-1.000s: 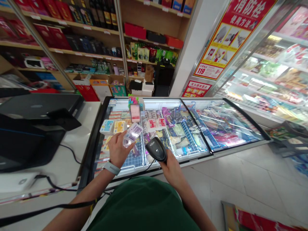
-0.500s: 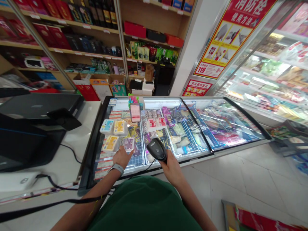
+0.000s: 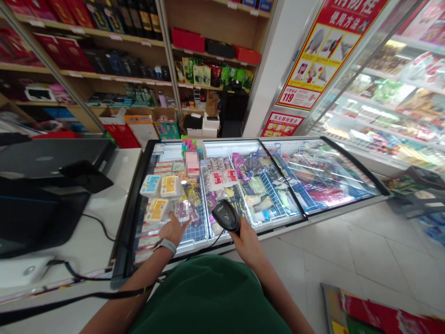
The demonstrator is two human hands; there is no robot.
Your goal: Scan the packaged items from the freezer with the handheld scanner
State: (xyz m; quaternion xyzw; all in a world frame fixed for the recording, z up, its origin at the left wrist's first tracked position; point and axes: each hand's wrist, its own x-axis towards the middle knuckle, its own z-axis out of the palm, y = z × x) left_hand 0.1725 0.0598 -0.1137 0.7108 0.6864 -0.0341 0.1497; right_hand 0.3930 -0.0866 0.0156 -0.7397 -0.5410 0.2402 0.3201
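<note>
A black handheld scanner (image 3: 225, 215) with a cable is gripped in my right hand (image 3: 246, 239), above the freezer's glass top. My left hand (image 3: 172, 230), with a grey watch band at the wrist, is over the left part of the glass with thumb and fingers apart. Just beyond its fingertips lie a clear pack with a purple label (image 3: 181, 210) and a yellow-labelled container (image 3: 157, 210). Behind these sit another yellow-labelled container (image 3: 170, 185) and a blue-labelled one (image 3: 150, 184).
The chest freezer (image 3: 257, 230) holds baskets of packaged food under its glass. To the left is a counter (image 3: 125, 174) with black devices and cables. Shelves (image 3: 114, 76) stand behind, and a crate (image 3: 327, 308) is on the floor at lower right.
My left hand has shifted slightly left and its fingers look more spread. The view has moved a little. The scanner stays in my right hand.
</note>
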